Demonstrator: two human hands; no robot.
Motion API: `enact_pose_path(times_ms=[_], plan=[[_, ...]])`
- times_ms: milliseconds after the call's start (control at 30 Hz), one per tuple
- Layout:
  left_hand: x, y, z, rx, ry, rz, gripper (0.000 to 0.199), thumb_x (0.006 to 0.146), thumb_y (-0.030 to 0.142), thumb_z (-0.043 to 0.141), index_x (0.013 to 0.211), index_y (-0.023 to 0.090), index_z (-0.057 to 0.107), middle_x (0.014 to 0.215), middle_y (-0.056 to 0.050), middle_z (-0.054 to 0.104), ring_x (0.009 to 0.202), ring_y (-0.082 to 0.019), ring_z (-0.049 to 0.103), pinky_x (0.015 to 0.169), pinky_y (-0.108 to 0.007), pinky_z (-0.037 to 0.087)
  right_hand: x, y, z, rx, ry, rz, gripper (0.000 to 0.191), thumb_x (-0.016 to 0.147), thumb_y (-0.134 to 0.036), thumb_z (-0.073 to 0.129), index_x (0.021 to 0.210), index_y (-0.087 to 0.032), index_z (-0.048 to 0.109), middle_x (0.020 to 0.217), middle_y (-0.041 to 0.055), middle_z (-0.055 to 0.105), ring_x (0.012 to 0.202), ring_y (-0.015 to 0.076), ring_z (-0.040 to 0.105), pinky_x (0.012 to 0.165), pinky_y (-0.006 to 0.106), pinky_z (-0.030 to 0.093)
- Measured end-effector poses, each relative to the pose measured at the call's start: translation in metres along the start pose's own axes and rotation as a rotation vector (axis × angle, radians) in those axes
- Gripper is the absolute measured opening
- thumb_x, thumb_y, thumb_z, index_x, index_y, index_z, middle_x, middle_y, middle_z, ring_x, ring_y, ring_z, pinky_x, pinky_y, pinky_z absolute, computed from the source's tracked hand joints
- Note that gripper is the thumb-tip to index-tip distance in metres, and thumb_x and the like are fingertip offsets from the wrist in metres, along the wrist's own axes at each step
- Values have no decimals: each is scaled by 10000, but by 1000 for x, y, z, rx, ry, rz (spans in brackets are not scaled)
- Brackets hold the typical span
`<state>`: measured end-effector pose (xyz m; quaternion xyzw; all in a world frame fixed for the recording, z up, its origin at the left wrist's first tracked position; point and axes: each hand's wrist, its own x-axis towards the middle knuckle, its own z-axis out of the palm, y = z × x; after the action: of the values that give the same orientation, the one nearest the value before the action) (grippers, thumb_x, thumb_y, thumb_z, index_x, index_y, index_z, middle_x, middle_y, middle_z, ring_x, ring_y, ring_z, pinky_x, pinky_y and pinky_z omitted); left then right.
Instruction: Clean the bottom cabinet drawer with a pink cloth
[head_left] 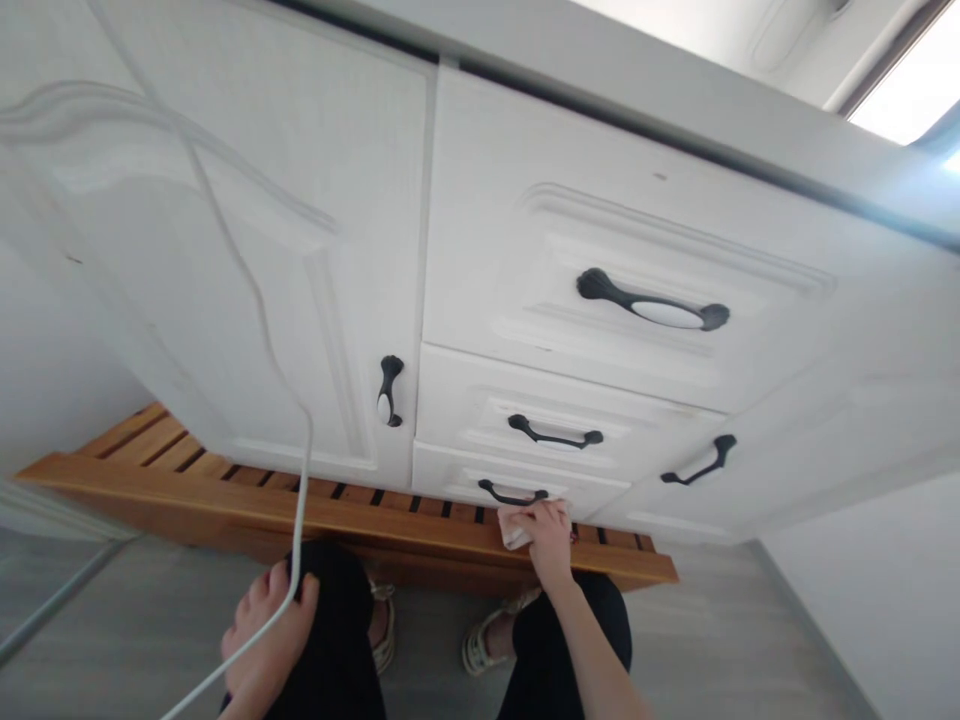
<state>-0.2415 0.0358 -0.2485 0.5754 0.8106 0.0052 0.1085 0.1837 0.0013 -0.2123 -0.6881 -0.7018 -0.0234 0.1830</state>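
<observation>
Right hand (546, 535): clamped on a white cloth (513, 528), apparently pressed against the bottom drawer (517, 478). Left hand (266, 630): fingers together, flat on the knee (334, 620).

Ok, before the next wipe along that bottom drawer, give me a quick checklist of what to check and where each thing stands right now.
1. Cloth in the right hand: ok, it is gripped and pressed against the bottom drawer.
2. Bottom drawer shut: ok, its front sits flush.
3. Drawer handle free of the cloth: ok, the cloth lies just below and to its right.
4. White cable out of the way: not ok, it hangs down across the cabinet door and over the left hand.
5. Left hand free: cannot tell; it rests on the knee at the cable.
6. Drawer front clean: cannot tell.
</observation>
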Motion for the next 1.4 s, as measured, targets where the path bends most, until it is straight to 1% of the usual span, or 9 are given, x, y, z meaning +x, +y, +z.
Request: enact_pose_path(times_ms=[133,233,333,433,633,767,1000,1267,1400], plan=[[-2,4,-1,-5,-7,-21,690,978,565,20,1296,170,488,1302,-160,613,1141,-389,643,839,-474,497,-30,52,-29,56,313,182,440,715,11,516,892,-272,803,955,43,680,1001,243,565,922,402,408],[-2,6,-5,-16,-40,-28,723,969,575,-5,1304,169,490,1323,-172,603,1140,-401,643,838,-485,504,-39,69,-58,51,504,298,438,724,-39,479,972,-205,799,996,92,638,970,263,561,885,431,440],[-3,10,-9,-38,-57,-41,782,956,612,-27,1348,161,478,1347,-193,585,1180,-420,621,889,-505,505,-29,60,-90,58,693,290,420,812,-102,500,1105,-205,783,1069,108,616,1006,274,568,915,468,452],[-6,13,-10,-52,-45,-55,824,942,635,-35,1382,152,468,1363,-210,569,1227,-438,586,935,-536,498,-8,37,-99,44,805,199,479,895,-125,475,1304,-229,701,1262,135,595,1197,309,556,1022,535,430],[-7,7,-4,-53,-29,-41,796,945,626,33,1401,140,469,1334,-219,586,1193,-451,603,922,-538,507,7,22,-33,-148,808,204,584,961,-71,328,1490,-224,524,1494,200,462,1464,331,349,1118,609,393],[-2,2,0,-57,-50,-27,795,946,638,54,1407,139,467,1336,-222,574,1220,-450,586,932,-545,508,-6,33,3,-97,791,268,491,966,-107,367,1374,-194,626,1445,210,501,1433,339,377,1104,615,408],[2,-1,8,-91,-47,-48,844,929,672,19,1385,139,488,1304,-233,595,1203,-460,598,961,-552,489,-40,27,34,-8,653,277,487,951,-100,333,1297,-210,658,1381,160,559,1312,279,489,1048,511,468],[-5,3,-7,-92,-50,-20,742,940,623,113,1337,143,518,1283,-219,601,1185,-443,597,897,-551,515,-36,-17,65,121,580,517,505,895,-65,320,1234,-126,689,1190,194,593,1111,311,573,946,492,502],[-6,3,-6,-97,-79,-18,770,937,636,109,1383,136,488,1338,-227,577,1235,-453,577,950,-559,502,-28,-68,76,261,424,412,510,837,-25,413,1160,-218,757,1069,123,658,986,266,639,873,412,545]])
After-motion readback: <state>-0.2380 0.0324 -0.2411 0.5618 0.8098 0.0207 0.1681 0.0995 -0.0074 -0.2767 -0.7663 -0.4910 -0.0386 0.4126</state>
